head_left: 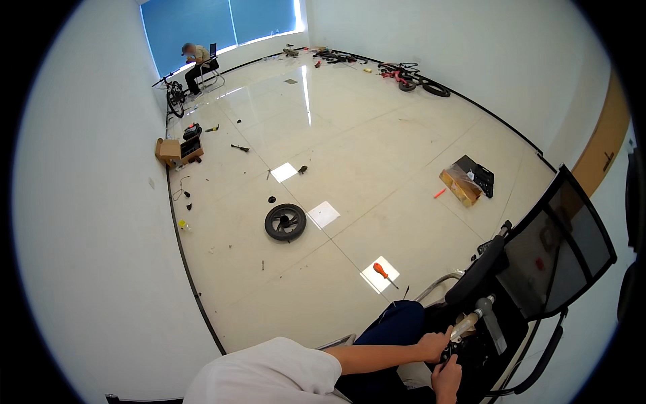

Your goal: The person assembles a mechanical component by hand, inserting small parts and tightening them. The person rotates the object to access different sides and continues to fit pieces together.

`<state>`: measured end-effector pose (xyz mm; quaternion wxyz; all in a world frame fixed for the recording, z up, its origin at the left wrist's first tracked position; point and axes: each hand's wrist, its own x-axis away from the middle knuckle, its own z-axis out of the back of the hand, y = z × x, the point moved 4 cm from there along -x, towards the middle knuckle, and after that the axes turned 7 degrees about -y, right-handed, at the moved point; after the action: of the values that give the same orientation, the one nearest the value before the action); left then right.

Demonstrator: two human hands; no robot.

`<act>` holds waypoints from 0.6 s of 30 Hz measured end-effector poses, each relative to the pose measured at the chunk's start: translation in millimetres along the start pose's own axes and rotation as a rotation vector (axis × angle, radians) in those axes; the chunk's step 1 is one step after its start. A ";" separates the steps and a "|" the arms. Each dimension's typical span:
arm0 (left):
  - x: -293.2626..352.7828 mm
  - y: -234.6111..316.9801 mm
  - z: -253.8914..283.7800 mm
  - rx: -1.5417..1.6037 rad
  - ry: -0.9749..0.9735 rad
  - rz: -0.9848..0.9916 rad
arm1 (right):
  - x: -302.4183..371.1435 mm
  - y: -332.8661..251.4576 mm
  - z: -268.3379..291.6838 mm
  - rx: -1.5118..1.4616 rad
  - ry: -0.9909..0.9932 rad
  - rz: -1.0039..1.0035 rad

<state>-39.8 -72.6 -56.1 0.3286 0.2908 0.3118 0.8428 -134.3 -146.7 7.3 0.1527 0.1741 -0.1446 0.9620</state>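
White walls close in a wide room with a glossy pale tiled floor (350, 155), where parts and tools lie scattered. Low at the right edge stands a black mesh chair (558, 249). Just left of its backrest lies a dark frame with a silver tube (471, 322) sticking up from it. The left hand (434, 345) grips the lower end of that tube, fingers wrapped round it. The right hand (447, 379), just below, is closed on a small dark part of the frame; what it pinches is too small to tell. Left of the chair, on the floor, lies an orange-handled screwdriver (381, 271). Further left rests a small black wheel (285, 222). Above the chair sits an open cardboard box (461, 185). Far from the chair, by the blue window, another person (196, 64) sits bent forward.
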 end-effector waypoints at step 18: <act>-2.5 -7.0 16.3 -0.003 0.051 0.092 | -36.3 34.7 29.7 0.312 0.276 0.594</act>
<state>-24.4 -64.8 -51.5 0.2820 0.2827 0.3053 0.8645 -105.1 -197.0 12.4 -0.1437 0.0142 -0.0183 0.9893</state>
